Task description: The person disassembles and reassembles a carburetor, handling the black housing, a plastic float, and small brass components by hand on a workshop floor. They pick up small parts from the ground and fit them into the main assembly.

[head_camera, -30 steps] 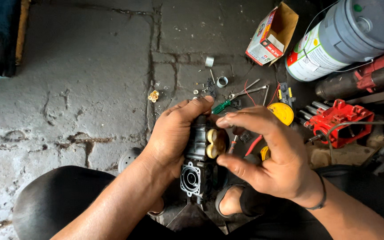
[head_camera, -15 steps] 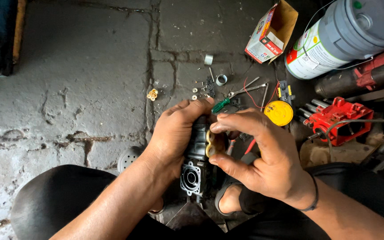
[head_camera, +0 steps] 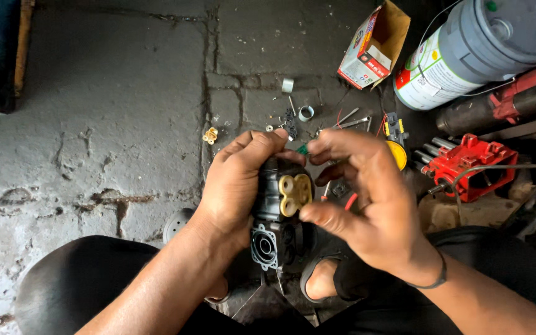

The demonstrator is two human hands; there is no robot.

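Note:
My left hand (head_camera: 234, 186) grips a black motor housing (head_camera: 274, 223) from its left side, holding it upright above my lap. A brass-coloured lobed part (head_camera: 295, 193) sits on the housing's upper face. My right hand (head_camera: 367, 198) is at the housing's right side, thumb touching the lower edge of the brass part and fingers curled above it. A small green piece (head_camera: 303, 149) shows between the fingertips of both hands.
On the stone floor lie small screws, rings (head_camera: 305, 113) and a brass bit (head_camera: 210, 135). An open cardboard box (head_camera: 373, 46), a grey-lidded can (head_camera: 473, 53), a yellow disc (head_camera: 397, 155) and a red metal casting (head_camera: 469, 164) are at the right. My sandalled foot (head_camera: 324, 279) is below.
My right hand has opened slightly and its fingers lifted, exposing more of the brass part. The housing has stayed in my left hand.

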